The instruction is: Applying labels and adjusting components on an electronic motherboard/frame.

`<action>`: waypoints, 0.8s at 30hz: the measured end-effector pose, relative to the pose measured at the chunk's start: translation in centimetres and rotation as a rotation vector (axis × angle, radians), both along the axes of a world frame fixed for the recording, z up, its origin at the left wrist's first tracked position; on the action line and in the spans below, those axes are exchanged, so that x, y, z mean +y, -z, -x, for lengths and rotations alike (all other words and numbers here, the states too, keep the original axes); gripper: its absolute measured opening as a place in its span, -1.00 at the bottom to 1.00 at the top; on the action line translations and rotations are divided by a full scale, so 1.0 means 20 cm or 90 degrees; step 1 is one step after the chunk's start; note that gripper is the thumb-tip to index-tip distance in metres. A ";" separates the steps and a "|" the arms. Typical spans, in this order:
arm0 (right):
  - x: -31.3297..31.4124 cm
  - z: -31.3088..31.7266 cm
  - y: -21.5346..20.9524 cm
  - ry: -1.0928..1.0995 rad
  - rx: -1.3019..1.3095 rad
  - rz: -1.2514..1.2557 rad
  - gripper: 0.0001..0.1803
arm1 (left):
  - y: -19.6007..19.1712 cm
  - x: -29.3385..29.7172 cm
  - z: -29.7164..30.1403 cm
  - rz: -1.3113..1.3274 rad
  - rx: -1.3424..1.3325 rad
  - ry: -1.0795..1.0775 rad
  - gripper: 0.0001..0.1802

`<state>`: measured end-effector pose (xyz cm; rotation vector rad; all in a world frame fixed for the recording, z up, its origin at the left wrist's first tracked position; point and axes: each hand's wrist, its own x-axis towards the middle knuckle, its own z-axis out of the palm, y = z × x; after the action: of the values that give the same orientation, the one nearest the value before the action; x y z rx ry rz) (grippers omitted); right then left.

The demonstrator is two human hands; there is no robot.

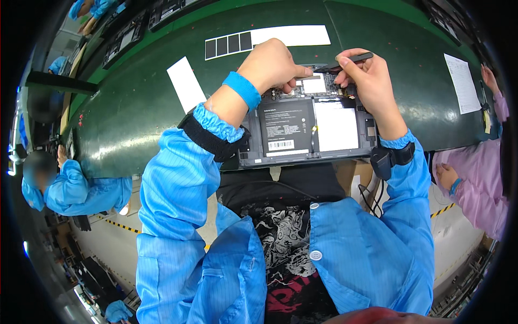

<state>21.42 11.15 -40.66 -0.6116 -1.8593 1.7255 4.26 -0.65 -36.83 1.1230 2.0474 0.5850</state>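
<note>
Right hand (372, 81): pinching slim black tool (363, 56) | left hand (270, 63): narrow, hold unclear | chassis (291, 158): flat, rectangular, dark grey

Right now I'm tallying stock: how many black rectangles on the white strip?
4 black rectangles, side by side at the left of the white strip; the left hand may hide more.

The laptop chassis (280, 158) is finished matt. Inside it, the battery (286, 123) is faced smooth and dull. Around it, the tabletop (135, 127) is coated smooth and glossy. Right of it, the printed sheet (461, 83) is made of paper; left of it, the smock sleeve (178, 173) is made of sheeny cloth.
</note>
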 end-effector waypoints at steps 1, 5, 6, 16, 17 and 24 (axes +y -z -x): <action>0.00 0.00 0.00 -0.004 -0.002 -0.001 -0.79 | 0.00 0.00 0.00 0.005 0.002 -0.013 -0.59; -0.04 0.01 0.00 0.010 0.033 0.022 -0.77 | 0.02 0.02 0.05 0.067 -0.010 -0.045 -0.53; -0.04 0.01 0.01 0.022 0.062 0.036 -0.75 | 0.02 0.01 0.06 0.063 -0.008 -0.053 -0.53; 0.03 -0.03 0.04 0.037 0.151 0.121 -0.64 | -0.18 -0.62 -0.02 -0.334 0.262 -0.079 -0.53; 0.03 -0.04 0.03 0.032 0.141 0.118 -0.64 | -0.18 -0.78 -0.05 -0.357 0.272 -0.160 -0.65; -0.27 -0.05 -0.18 -0.018 -0.020 0.032 -0.69 | 0.34 -1.23 -0.11 -0.384 0.522 -0.212 -0.65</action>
<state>22.39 5.83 -37.06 -0.6384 -1.8581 1.7951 6.39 -25.35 -43.63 1.5463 2.9059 1.0900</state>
